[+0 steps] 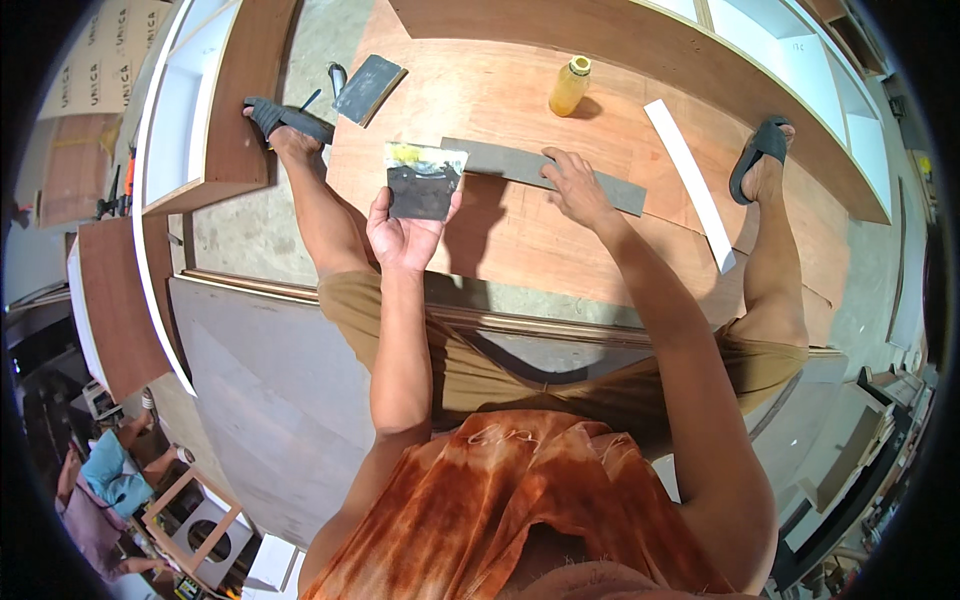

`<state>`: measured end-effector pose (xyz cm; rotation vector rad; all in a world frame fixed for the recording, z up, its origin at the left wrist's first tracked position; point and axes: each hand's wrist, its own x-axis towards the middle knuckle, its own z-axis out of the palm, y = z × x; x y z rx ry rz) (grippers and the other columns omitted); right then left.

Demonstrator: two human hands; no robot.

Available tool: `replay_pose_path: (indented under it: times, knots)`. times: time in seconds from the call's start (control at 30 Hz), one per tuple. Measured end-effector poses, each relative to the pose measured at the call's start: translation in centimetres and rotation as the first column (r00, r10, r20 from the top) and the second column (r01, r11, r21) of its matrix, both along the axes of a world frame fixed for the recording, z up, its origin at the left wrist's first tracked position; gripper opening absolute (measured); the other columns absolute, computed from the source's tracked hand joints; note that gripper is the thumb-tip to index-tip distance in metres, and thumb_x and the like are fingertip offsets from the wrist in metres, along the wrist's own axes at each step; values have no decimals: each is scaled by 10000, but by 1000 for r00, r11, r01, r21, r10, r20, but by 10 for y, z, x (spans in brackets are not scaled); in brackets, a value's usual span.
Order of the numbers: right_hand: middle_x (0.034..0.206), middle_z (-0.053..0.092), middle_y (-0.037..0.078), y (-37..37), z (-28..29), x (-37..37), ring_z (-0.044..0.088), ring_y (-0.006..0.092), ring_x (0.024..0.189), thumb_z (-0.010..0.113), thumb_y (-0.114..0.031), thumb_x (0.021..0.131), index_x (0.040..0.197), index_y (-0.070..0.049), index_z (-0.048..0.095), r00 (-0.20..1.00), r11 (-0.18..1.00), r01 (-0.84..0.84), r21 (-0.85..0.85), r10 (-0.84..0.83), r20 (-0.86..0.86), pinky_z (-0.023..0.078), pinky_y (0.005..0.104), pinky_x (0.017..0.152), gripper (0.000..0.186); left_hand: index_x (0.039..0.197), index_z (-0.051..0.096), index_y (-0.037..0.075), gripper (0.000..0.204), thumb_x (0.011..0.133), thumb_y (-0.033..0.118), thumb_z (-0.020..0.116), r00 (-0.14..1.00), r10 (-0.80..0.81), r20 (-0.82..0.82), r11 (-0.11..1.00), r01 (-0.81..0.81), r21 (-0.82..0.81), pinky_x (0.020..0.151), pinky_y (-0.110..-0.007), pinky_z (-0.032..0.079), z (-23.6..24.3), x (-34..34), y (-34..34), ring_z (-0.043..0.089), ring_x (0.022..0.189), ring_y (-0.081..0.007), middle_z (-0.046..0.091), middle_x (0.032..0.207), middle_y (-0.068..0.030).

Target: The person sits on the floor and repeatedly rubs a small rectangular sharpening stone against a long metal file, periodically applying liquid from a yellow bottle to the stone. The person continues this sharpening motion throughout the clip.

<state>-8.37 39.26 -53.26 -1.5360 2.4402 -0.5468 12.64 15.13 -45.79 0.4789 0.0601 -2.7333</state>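
My left hand (402, 235) holds up a small flat square card (425, 181), dark with a smear of yellowish paste along its top edge. My right hand (575, 185) presses down on a long grey strip (500, 161) that lies across a reddish plywood sheet (520, 100). The fingers rest flat on the strip near its middle. A small yellow bottle (570, 87) stands upright on the plywood beyond the strip. My legs stretch forward on both sides, with dark sandals on my feet (285, 120) (757, 155).
A dark rectangular block (368, 89) lies at the plywood's far left edge beside a tube (338, 78). A white strip (690, 180) lies on the right. White-lined cabinet carcasses (190, 110) (790, 60) stand on both sides. Another person (110, 470) sits at lower left.
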Motion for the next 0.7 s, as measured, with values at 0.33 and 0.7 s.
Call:
replay_pose_path:
  times: [0.33,0.7]
  knots:
    - [1415,520,207,-63,13,-103,500,357,1329,877,-407,748,1403,-10,462,677,627,732,-267,-625,389,411,466,1104,870,1383,574,93,494,958,340,529,984,-67,-164,997,72,26,1160,-715,251,11,-21,14,445,1410,-410,517,1509,-169]
    - [1102,651,132,-82,185,-77,678,332,1006,778,-332,738,1195,-109,614,973,994,-102,-41,91,-210,558,469,849,534,1380,566,105,430,1026,344,514,996,-89,-18,984,85,-157,1055,-713,410,17,-38,27,547,1326,-383,601,1408,-150]
